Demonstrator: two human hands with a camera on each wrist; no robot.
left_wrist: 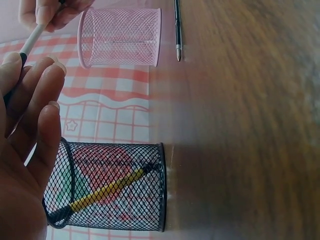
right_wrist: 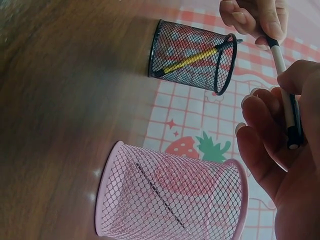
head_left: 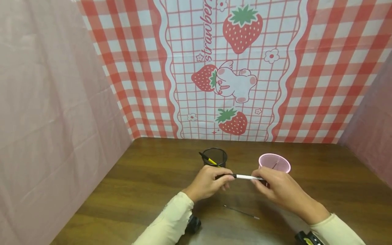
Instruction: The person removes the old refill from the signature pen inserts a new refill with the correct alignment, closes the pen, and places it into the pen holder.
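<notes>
A white pen with black ends is held level above the table between both hands. My left hand pinches its black end between thumb and fingers. My right hand grips the other end, where a black clip shows in the right wrist view. Below the hands, a thin dark pen refill with a pale end lies on the table. Behind my left hand stands a black mesh pen holder with a yellow and black pen leaning inside. A pink mesh pen holder stands behind my right hand, with a thin dark stick in it.
The brown wooden table ends at a red and white checked strawberry cloth hanging behind. Pale pink cloth hangs along the left side, and more pink cloth along the right.
</notes>
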